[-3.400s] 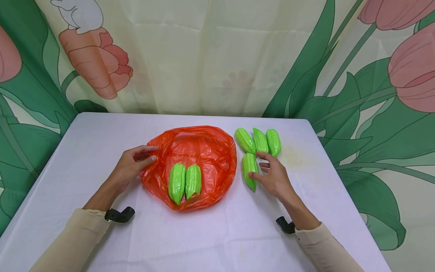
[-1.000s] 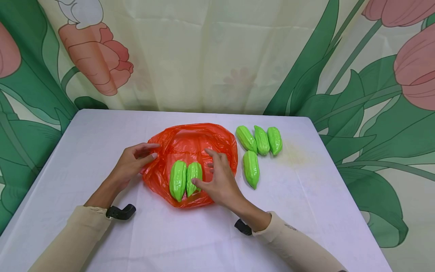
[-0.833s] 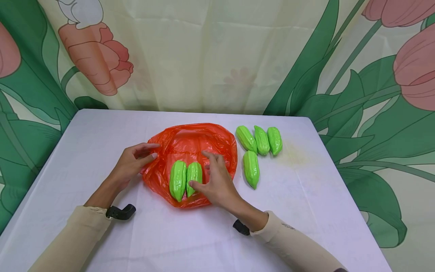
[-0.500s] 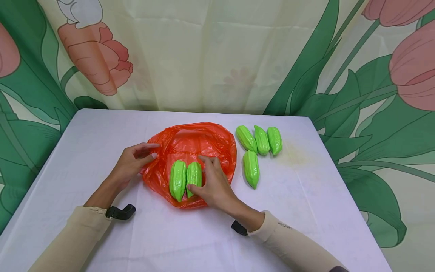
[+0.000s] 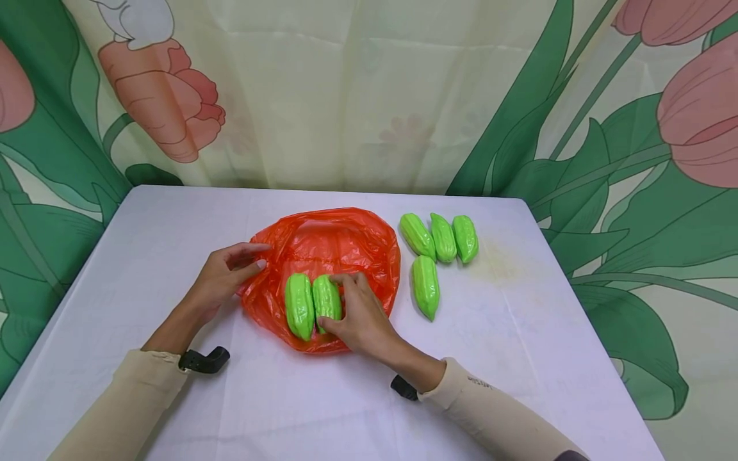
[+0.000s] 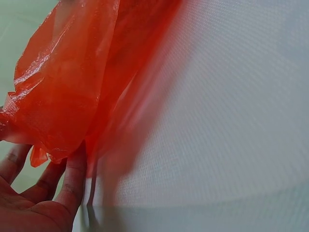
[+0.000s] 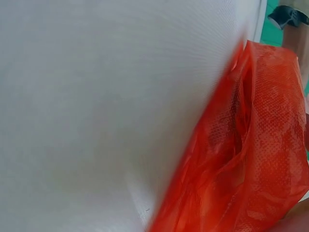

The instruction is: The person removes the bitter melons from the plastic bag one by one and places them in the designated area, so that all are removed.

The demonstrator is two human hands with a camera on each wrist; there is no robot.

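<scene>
A red plastic bag (image 5: 375, 256) sits on the table with its mouth spread wide. Two glossy green ridged gourds lie side by side in its front part, a left gourd (image 5: 299, 306) and a right gourd (image 5: 327, 301). My right hand (image 5: 363, 320) grips the right gourd along its length, thumb at the near end and fingers at the far end. At the bag's left rim, my left hand (image 5: 216, 282) holds the plastic. The left wrist view shows fingers (image 6: 72, 181) behind the bag's edge. In the right wrist view the bag's side hides most of the hand.
Right of the bag, a single gourd (image 5: 425, 288) lies below a row of three others, including the middle gourd (image 5: 443, 238). A white cloth (image 5: 323, 410) covers the table. A printed curtain (image 5: 357, 96) hangs behind it.
My right hand has left the gourds at right, moved left over the bag and closed onto the right gourd inside. Both bagged gourds have shifted slightly left. My left hand stays at the rim.
</scene>
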